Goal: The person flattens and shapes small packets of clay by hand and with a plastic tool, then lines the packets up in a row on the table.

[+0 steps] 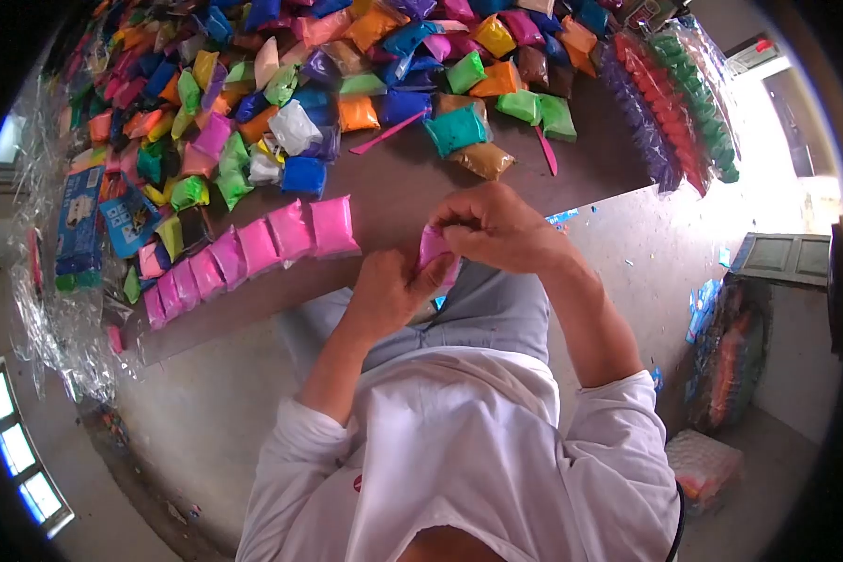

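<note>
Between my two hands is a small pink packet (432, 245), held just off the table's front edge above my lap. My left hand (395, 292) is closed on its lower part, thumb across the front. With fingers bent in a pinch, my right hand (496, 228) grips the packet's top edge. Left of my hands, a row of several pink packets (260, 245) lies side by side along the table edge. Beyond my right hand rest a brown packet (484, 160) and a teal packet (456, 130).
A large heap of coloured packets (347, 56) covers the back and left of the table (590, 155). Two pink plastic sticks lie there, one a pink knife-like stick (546, 151). Long clear bags of purple, red and green packets (670, 112) stand at right. Blue scraps (702, 309) litter the floor.
</note>
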`<control>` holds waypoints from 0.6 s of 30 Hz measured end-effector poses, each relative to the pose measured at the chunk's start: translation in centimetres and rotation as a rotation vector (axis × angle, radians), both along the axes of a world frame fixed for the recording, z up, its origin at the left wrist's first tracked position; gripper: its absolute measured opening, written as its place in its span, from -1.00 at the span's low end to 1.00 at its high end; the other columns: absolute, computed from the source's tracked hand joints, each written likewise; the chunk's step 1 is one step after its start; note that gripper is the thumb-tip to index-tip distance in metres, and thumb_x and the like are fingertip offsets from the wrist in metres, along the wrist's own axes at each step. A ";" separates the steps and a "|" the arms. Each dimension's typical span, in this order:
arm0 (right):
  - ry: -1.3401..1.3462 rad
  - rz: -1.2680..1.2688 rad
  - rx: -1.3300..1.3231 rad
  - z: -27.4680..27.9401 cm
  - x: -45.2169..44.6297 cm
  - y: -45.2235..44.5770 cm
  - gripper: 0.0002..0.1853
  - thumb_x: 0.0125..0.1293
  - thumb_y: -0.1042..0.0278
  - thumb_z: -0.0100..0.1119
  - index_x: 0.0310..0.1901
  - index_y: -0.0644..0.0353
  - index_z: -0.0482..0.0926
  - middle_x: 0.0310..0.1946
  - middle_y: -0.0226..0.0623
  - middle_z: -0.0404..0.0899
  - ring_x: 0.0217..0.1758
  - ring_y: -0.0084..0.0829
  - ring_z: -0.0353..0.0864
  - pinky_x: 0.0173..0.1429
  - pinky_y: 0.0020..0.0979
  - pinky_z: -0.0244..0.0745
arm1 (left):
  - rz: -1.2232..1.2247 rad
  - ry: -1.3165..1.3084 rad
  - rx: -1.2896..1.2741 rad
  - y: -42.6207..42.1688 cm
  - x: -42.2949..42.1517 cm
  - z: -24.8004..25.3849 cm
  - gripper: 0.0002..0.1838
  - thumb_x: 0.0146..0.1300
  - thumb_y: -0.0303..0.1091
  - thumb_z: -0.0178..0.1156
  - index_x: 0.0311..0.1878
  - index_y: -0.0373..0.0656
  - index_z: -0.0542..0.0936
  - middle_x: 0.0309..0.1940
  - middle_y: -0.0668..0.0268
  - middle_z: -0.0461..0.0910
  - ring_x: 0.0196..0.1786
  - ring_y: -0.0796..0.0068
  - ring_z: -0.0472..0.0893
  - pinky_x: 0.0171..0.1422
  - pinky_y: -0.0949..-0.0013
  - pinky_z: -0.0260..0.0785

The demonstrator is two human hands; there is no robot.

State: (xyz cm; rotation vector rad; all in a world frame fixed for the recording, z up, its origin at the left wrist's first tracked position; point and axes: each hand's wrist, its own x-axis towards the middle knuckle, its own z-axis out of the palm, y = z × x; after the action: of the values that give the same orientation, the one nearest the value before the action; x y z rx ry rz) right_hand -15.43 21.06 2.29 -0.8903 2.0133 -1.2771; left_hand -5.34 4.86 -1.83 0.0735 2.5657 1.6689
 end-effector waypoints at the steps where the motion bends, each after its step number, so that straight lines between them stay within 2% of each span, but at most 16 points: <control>1: -0.134 -0.011 -0.010 -0.2 -0.2 0.3 -0.77 0.15 0.40 0.04 -0.22 0.33 0.58 -0.49 -0.39 0.56 -0.46 -0.63 0.49 -0.38 -0.54 0.38 | 0.002 0.000 0.000 0.0 0.0 0.2 -0.59 0.26 0.01 0.08 -0.39 -0.21 0.56 -0.59 0.09 0.52 -0.49 0.02 0.53 -0.41 0.17 0.32; 2: -0.269 -0.021 -0.019 -0.4 -0.4 0.5 -0.77 0.17 0.39 0.05 -0.21 0.35 0.58 -0.47 -0.43 0.55 -0.49 -0.68 0.46 -0.41 -0.57 0.35 | 0.001 0.016 0.001 0.1 0.0 0.5 -0.59 0.26 0.00 0.08 -0.39 -0.21 0.56 -0.59 0.09 0.52 -0.49 0.02 0.53 -0.41 0.17 0.32; 5: -0.359 -0.051 -0.041 0.6 -0.5 0.7 -0.77 0.13 0.45 0.02 -0.22 0.35 0.57 -0.48 -0.44 0.54 -0.50 -0.68 0.46 -0.42 -0.57 0.36 | -0.007 -0.002 0.008 0.0 0.2 0.6 -0.59 0.26 0.00 0.08 -0.40 -0.21 0.56 -0.58 0.10 0.53 -0.48 0.02 0.54 -0.40 0.18 0.33; 6: -0.361 -0.051 -0.041 0.6 -0.4 0.6 -0.77 0.13 0.45 0.02 -0.22 0.35 0.57 -0.48 -0.44 0.54 -0.50 -0.68 0.46 -0.42 -0.57 0.36 | -0.016 -0.035 0.012 -0.1 0.2 0.6 -0.59 0.26 0.00 0.08 -0.40 -0.21 0.56 -0.58 0.10 0.53 -0.47 0.02 0.54 -0.39 0.18 0.34; 8: -0.153 -0.016 0.049 0.7 -0.2 0.1 -0.76 0.13 0.49 0.00 -0.19 0.35 0.56 -0.46 -0.43 0.55 -0.49 -0.68 0.46 -0.41 -0.58 0.37 | -0.007 -0.005 0.000 0.1 0.1 0.4 -0.59 0.26 0.00 0.08 -0.39 -0.21 0.56 -0.56 0.09 0.54 -0.46 0.03 0.54 -0.38 0.18 0.34; 11: -0.108 0.007 0.061 1.1 -0.3 -0.2 -0.78 0.14 0.49 0.04 -0.19 0.34 0.57 -0.46 -0.43 0.56 -0.48 -0.68 0.46 -0.38 -0.58 0.40 | -0.013 0.031 -0.017 0.0 -0.1 0.5 -0.59 0.26 0.00 0.08 -0.38 -0.22 0.56 -0.53 0.08 0.55 -0.44 0.03 0.55 -0.36 0.19 0.36; 12: -0.107 0.007 0.061 0.9 -0.5 0.0 -0.78 0.14 0.49 0.04 -0.19 0.34 0.57 -0.46 -0.43 0.56 -0.48 -0.68 0.46 -0.38 -0.58 0.40 | -0.027 0.034 -0.021 0.0 -0.1 0.5 -0.60 0.26 -0.01 0.09 -0.38 -0.22 0.57 -0.52 0.07 0.55 -0.43 0.03 0.56 -0.35 0.19 0.36; 14: -0.314 -0.008 0.006 0.5 -1.0 0.6 -0.79 0.12 0.48 0.07 -0.21 0.33 0.58 -0.47 -0.42 0.57 -0.45 -0.69 0.48 -0.34 -0.58 0.42 | -0.016 0.030 -0.008 0.0 -0.1 0.8 -0.60 0.26 -0.02 0.09 -0.39 -0.22 0.56 -0.53 0.07 0.55 -0.43 0.02 0.56 -0.35 0.19 0.36; 18: -0.238 -0.015 0.047 1.3 -0.4 0.3 -0.77 0.09 0.52 0.02 -0.22 0.35 0.57 -0.49 -0.40 0.56 -0.41 -0.70 0.50 -0.32 -0.58 0.43 | 0.031 0.051 0.041 0.3 0.2 -0.3 -0.61 0.26 -0.03 0.09 -0.40 -0.22 0.56 -0.57 0.09 0.54 -0.46 0.00 0.55 -0.37 0.17 0.36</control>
State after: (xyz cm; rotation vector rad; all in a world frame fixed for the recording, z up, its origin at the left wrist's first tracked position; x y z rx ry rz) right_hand -15.82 21.32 3.63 -0.6684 1.8575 -1.2743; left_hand -5.11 5.14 -2.13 0.0805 2.5827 1.7526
